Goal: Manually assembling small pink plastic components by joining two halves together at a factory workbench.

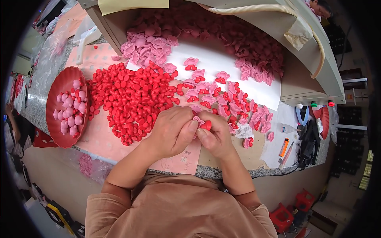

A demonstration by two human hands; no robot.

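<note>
In front of my chest both hands meet over the worktable. My left hand [172,129] is closed, its thumb and fingers pinching a small pink moulded piece [197,119] with a raised rim. A glossy red rounded piece [206,125] sits against it, pinched by the thumb and fingers of my right hand [218,139]. The fingers partly hide where the two pieces touch. Left of my hands spreads a big heap of red rounded pieces [131,99]. Just beyond them lie several pink pieces with red parts attached [208,99].
A red scalloped bowl [53,103] holding pink rounded pieces stands at the left. Behind, a grey cabinet-like housing [313,79] covers a pile of pink pieces [190,23] on white paper [266,89]. To the right lie an orange cutter [284,147], a small bottle [286,129] and a black bag [308,144].
</note>
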